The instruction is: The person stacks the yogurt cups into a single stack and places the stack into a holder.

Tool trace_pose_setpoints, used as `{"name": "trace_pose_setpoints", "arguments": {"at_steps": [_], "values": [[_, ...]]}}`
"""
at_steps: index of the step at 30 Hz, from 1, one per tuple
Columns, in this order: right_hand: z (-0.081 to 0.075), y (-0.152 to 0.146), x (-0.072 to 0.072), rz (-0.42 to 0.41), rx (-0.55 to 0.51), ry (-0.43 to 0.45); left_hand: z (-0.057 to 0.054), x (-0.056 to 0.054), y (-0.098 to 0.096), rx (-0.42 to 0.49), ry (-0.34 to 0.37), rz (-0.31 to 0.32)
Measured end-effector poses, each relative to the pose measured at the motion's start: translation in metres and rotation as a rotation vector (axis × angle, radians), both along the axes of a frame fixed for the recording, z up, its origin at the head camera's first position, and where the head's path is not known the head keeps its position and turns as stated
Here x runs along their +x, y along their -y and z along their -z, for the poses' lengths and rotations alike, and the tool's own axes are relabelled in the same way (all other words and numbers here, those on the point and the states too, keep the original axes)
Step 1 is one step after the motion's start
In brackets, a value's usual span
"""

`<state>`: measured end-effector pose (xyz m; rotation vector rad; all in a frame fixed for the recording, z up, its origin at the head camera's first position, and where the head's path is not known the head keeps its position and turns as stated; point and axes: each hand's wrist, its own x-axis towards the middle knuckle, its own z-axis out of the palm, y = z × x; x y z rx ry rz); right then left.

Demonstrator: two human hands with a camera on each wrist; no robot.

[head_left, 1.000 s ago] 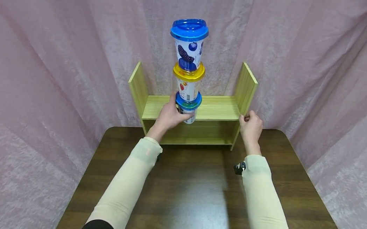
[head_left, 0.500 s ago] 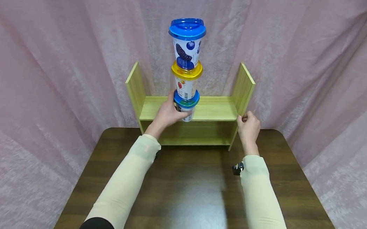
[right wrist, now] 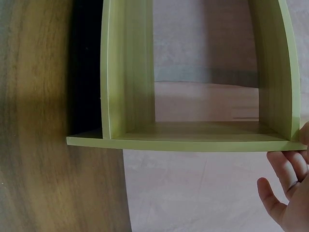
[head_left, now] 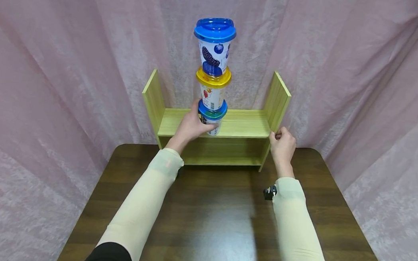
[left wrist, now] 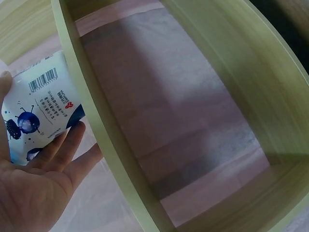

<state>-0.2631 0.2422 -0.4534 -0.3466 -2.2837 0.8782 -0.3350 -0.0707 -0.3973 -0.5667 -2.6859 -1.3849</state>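
Note:
In the head view, three lidded paper cups are stacked upright. The top cup (head_left: 214, 58) has a blue lid and dark berries printed on it. Below is a white cup (head_left: 211, 96) with a yellow lid (head_left: 213, 79). My left hand (head_left: 190, 126) grips the blue-lidded bottom cup (head_left: 214, 129), its thumb and fingers around the sides. This cup's printed side (left wrist: 41, 101) shows in the left wrist view. Its base overlaps the front edge of the upper board; I cannot tell whether they touch. My right hand (head_left: 283, 145) pinches the right side panel of the wooden shelf (head_left: 245, 122).
The two-level shelf stands at the back of a dark brown table (head_left: 218, 219), its left side panel (head_left: 154, 99) rising beside the cups. Behind hangs a pink curtain (head_left: 91, 59). A small black wrist camera (head_left: 270, 192) sits on the right sleeve.
My left hand and the cup stack have shifted slightly up and back against the shelf. The right hand keeps its place at the side panel. The whole view has drifted a little.

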Motion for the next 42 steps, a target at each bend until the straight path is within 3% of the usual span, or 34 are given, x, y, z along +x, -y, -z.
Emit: {"name": "trace_pose_setpoints", "arguments": {"at_steps": [12, 17, 28, 42], "values": [[0.0, 0.0, 0.006, -0.006, 0.002, -0.009, -0.002, 0.001, 0.0, 0.013, 0.036, -0.003], [0.001, -0.002, 0.005, -0.001, 0.01, -0.037, -0.001, -0.005, -0.003, 0.012, 0.033, -0.002], [-0.001, -0.001, 0.004, -0.008, 0.003, 0.0, 0.0, -0.013, -0.005, 0.028, 0.04, -0.003], [0.0, 0.0, 0.004, 0.003, -0.008, 0.008, 0.007, -0.013, 0.0, 0.052, 0.027, -0.017]]}}
